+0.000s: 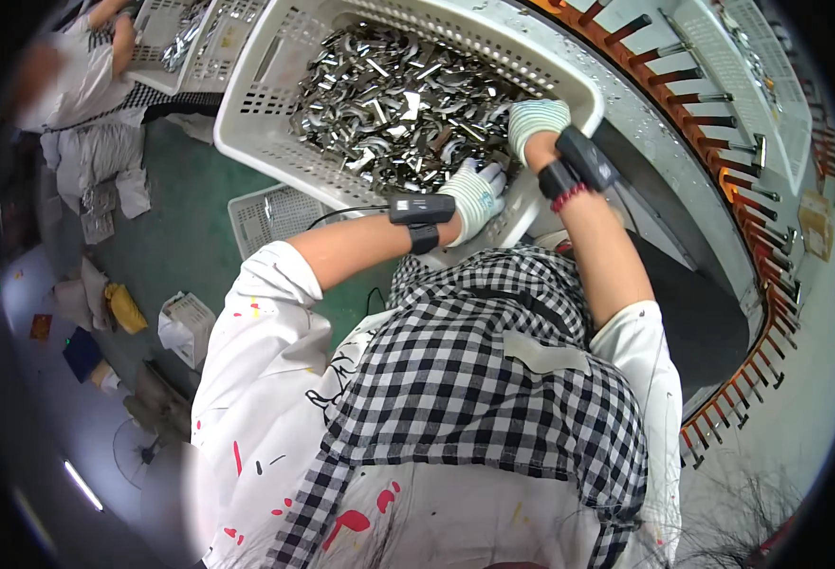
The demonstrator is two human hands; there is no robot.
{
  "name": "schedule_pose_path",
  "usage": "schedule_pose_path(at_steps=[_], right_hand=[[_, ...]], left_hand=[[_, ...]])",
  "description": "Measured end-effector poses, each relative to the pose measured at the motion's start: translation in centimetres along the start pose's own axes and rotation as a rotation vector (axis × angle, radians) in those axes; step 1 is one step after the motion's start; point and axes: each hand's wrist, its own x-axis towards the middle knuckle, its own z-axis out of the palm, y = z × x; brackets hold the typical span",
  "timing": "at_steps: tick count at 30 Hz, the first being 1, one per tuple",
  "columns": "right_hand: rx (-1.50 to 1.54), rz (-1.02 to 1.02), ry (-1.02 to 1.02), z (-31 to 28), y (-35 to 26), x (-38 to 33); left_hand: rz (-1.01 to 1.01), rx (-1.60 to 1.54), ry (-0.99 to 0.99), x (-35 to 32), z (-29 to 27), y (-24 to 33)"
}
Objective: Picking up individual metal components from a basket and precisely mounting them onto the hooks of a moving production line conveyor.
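Checked apron (474, 379) fills lower centre. Above it, gloved left hand (474, 194) rests curled at crate (266, 66) edge, mid-frame, w/ metal parts (389, 104) by its fingertips; grip unclear. Right hand (536, 119) digs into pile, fingers hidden. Looks like picking parts; needs a firm pinch on one piece.

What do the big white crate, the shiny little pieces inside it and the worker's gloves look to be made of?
The big white perforated crate looks like moulded plastic: matte, with a grid of holes in its walls. The small shiny silver pieces seem to be bare metal, judging by their bright mirror-like glints. The white gloves on the left hand and right hand look like knitted fabric, ribbed at the cuff.
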Motion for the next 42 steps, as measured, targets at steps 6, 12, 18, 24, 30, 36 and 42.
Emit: schedule_pose_path(at_steps=[6, 12, 18, 24, 30, 36, 42], right_hand=[[-0.025, -0.055, -0.051, 6.1, -1.3, 3.1], [0.07, -0.039, 0.048, 9.0, -0.3, 4.4], [0.206, -0.027, -0.103, 5.2, 0.2, 3.2], [0.376, -0.059, -0.01, -0.7, -1.0, -1.5], [0.756, -0.003, 0.105, -4.5, -0.1, -6.7], [1.323, 0.059, 0.25, -6.1, 2.9, -13.2], [1.392, 0.145, 0.29, -6.3, 5.9, -17.1]], left_hand=[[0.092, 0.033, -0.031, 0.5, 0.5, -0.3], [0.166, 0.029, 0.12, 0.9, 2.8, -1.5], [0.173, 0.011, 0.026, 1.4, 1.5, -1.3], [0.206, 0.063, -0.12, 2.4, 1.8, -2.5], [0.244, 0.061, 0.041, 1.6, 2.5, -5.3], [0.158, 0.042, 0.016, -0.3, -0.3, -11.2], [0.01, 0.225, -0.139, -2.6, -4.8, -15.3]])
